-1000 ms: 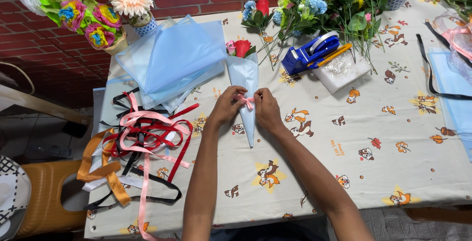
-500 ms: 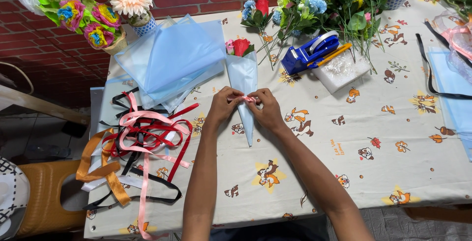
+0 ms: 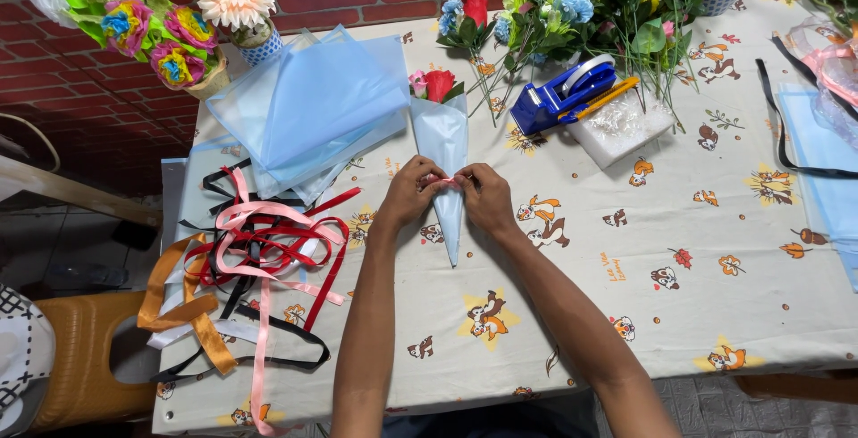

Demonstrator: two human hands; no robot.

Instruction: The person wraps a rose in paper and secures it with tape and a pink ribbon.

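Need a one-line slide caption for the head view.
Both hands, left hand and right hand, pinch a pink ribbon around a blue paper cone holding a red rose.

Illumination is bright, even and diffuse across the worktop (image 3: 626, 313); colours render saturated. Shadows are soft and short (faint under the forearms). No strong glare shows. Focus is sharp throughout, with no motion blur. Straight edges bow slightly toward the frame corners, indicating wide-angle distortion.
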